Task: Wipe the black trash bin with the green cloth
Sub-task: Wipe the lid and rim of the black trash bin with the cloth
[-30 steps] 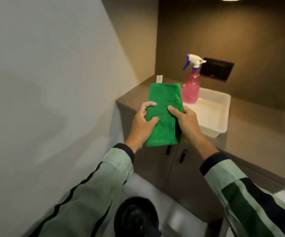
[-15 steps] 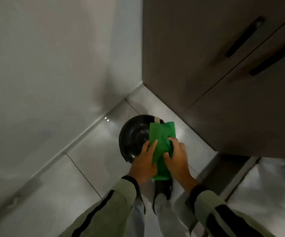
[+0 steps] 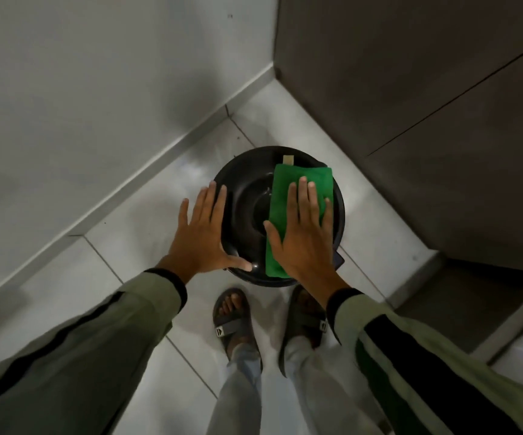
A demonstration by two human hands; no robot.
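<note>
The round black trash bin (image 3: 247,189) stands on the floor in the corner, seen from above, its domed lid facing me. The folded green cloth (image 3: 298,180) lies flat on the right half of the lid, a small beige tag at its far edge. My right hand (image 3: 302,237) presses flat on the cloth, fingers spread and pointing away from me. My left hand (image 3: 202,232) rests open against the lid's left rim, thumb touching the near edge, holding nothing.
A pale wall (image 3: 97,89) runs along the left with a skirting board. Dark cabinet doors (image 3: 426,105) close off the right side. White floor tiles (image 3: 134,240) surround the bin. My two sandalled feet (image 3: 232,318) stand just in front of it.
The view swung down from the counter to the floor. Both hands lowered the cloth onto the bin lid; the left hand let go and moved to the lid's left rim.
</note>
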